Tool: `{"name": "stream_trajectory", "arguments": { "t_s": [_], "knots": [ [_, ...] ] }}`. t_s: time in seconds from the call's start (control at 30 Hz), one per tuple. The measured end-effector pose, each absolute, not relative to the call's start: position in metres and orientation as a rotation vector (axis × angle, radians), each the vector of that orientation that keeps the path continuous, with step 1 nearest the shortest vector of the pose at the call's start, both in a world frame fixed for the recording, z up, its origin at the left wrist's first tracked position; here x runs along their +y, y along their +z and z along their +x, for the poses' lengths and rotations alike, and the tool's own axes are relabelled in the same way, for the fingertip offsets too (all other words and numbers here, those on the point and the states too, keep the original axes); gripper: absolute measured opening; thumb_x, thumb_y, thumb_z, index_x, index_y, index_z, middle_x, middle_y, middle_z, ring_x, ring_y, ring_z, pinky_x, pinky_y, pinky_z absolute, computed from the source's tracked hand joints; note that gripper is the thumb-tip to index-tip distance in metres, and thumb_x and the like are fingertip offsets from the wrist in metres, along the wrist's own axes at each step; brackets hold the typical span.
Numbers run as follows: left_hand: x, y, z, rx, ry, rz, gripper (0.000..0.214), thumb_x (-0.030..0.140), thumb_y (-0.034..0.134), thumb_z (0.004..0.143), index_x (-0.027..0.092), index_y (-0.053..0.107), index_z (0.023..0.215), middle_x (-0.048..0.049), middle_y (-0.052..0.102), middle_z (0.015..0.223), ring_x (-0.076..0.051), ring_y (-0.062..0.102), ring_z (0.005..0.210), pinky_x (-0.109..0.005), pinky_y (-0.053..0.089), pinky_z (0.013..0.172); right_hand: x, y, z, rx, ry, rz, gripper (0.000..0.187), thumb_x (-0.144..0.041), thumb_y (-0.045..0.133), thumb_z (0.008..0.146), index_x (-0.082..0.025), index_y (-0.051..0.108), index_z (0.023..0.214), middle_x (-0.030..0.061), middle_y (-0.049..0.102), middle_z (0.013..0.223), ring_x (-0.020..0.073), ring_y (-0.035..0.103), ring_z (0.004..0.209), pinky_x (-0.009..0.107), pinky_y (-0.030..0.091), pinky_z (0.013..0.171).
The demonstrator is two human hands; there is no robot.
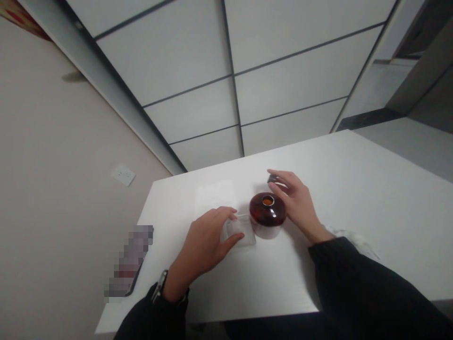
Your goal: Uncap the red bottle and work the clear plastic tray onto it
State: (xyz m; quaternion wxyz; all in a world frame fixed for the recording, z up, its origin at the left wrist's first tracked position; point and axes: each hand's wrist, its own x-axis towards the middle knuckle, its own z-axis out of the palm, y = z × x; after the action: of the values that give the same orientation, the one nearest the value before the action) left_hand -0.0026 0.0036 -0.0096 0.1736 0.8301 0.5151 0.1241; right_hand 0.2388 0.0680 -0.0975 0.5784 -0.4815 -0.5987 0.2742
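White table fills the middle of the view, pushed up near a plain beige wall with a white socket on it. Behind the table is a floor of big pale tiles with dark lines between them.

A round red jar stands upright near the middle of the table, between the two hands. Its little mouth on top is open, and something orange shows inside. Standing straight up like that, it likely keeps what is inside from running out.

The right hand is just beside the jar on its far right side, with the fingers loosely spread. A small dark cap looks pinched at the fingertips, held up off the table behind the jar. It may be the jar's own top, but it is too small to be sure.

The left hand curls around a clear box that lies flat on the table, touching or almost touching the jar. The thumb is on the near side and the fingers on the far side, so the box probably cannot slide.

A watch sits on the left wrist, and both arms wear dark sleeves. A blurred thing lies at the left edge of the table, well apart from the hands.

No words or labels can be read on anything.
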Motion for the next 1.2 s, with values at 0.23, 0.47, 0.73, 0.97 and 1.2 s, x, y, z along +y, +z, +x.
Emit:
{"name": "stream_trajectory", "arguments": {
  "t_s": [0.23,0.47,0.73,0.97,1.2],
  "knots": [
    [0.004,-0.002,-0.008,1.436,0.522,2.327,0.075,0.048,0.097,0.069,0.022,0.059,0.129,-0.0118,0.069,0.136,-0.035,0.064,0.126,-0.054,0.052,0.109,0.021,-0.041,0.229,-1.23,0.779,-0.839,0.02,-0.041,0.072,0.097,-0.031,0.07,0.114,0.0033,0.072,0.112,0.0205,0.074,0.103,0.039,0.064,0.092],
    [0.01,-0.019,-0.049,1.197,0.517,2.13,0.096,0.047,0.097,0.069,0.028,0.049,0.15,-0.0131,0.063,0.149,-0.033,0.057,0.141,-0.056,0.042,0.122,0.019,-0.055,0.221,-1.441,0.726,-0.847,0.012,-0.035,0.065,0.101,-0.031,0.068,0.112,0.0035,0.066,0.112,0.0213,0.065,0.109,0.04,0.053,0.099],
    [0.014,-0.042,-0.055,1.117,0.598,1.978,0.097,0.042,0.097,0.071,0.028,0.047,0.154,-0.0115,0.067,0.144,-0.031,0.056,0.143,-0.056,0.03,0.129,0.014,-0.063,0.22,-1.43,0.766,-0.789,0.009,-0.03,0.066,0.101,-0.029,0.068,0.11,0.0058,0.073,0.112,0.0238,0.068,0.111,0.043,0.055,0.097],
    [0.021,-0.039,-0.056,1.074,0.529,1.996,0.106,0.044,0.098,0.069,0.032,0.043,0.159,-0.0095,0.066,0.148,-0.03,0.061,0.138,-0.054,0.038,0.124,0.013,-0.072,0.214,-1.34,0.855,-0.687,0.012,-0.024,0.066,0.101,-0.029,0.066,0.112,0.0042,0.077,0.113,0.0215,0.072,0.112,0.04,0.057,0.095],
    [0.032,-0.035,-0.056,1.0,0.384,2.101,0.117,0.042,0.099,0.069,0.039,0.032,0.165,-0.0094,0.061,0.153,-0.035,0.056,0.142,-0.06,0.035,0.124,0.013,-0.074,0.205,-1.323,0.757,-0.659,0.02,-0.017,0.062,0.102,-0.029,0.069,0.116,0.0042,0.076,0.116,0.02,0.071,0.112,0.038,0.056,0.095]
  ]
}}
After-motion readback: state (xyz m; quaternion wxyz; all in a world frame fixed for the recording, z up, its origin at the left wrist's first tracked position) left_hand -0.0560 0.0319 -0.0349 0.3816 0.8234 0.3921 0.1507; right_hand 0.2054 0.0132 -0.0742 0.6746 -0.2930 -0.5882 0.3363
